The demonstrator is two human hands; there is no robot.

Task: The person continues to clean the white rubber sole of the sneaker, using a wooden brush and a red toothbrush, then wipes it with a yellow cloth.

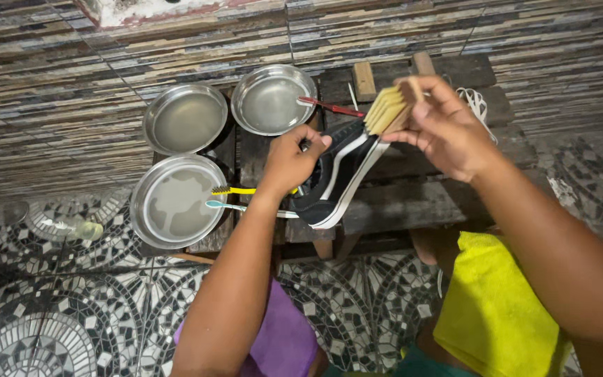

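A black canvas sneaker with white stripe and sole [336, 178] is held tilted above the dark wooden pallet [413, 202], gripped at the heel by the closed left hand [289, 159]. It is judged light, with a flexible upper and a stiffer sole that offers the firmest grip. The right hand [448, 126] is closed around a pale-bristled wooden brush [387, 108] at the toe. Three steel bowls [184, 119] sit left of the pallet.

A dark wooden pallet [413, 199] on the mosaic floor [50, 307] carries three metal bowls [184, 119] and two toothbrushes [235, 197].
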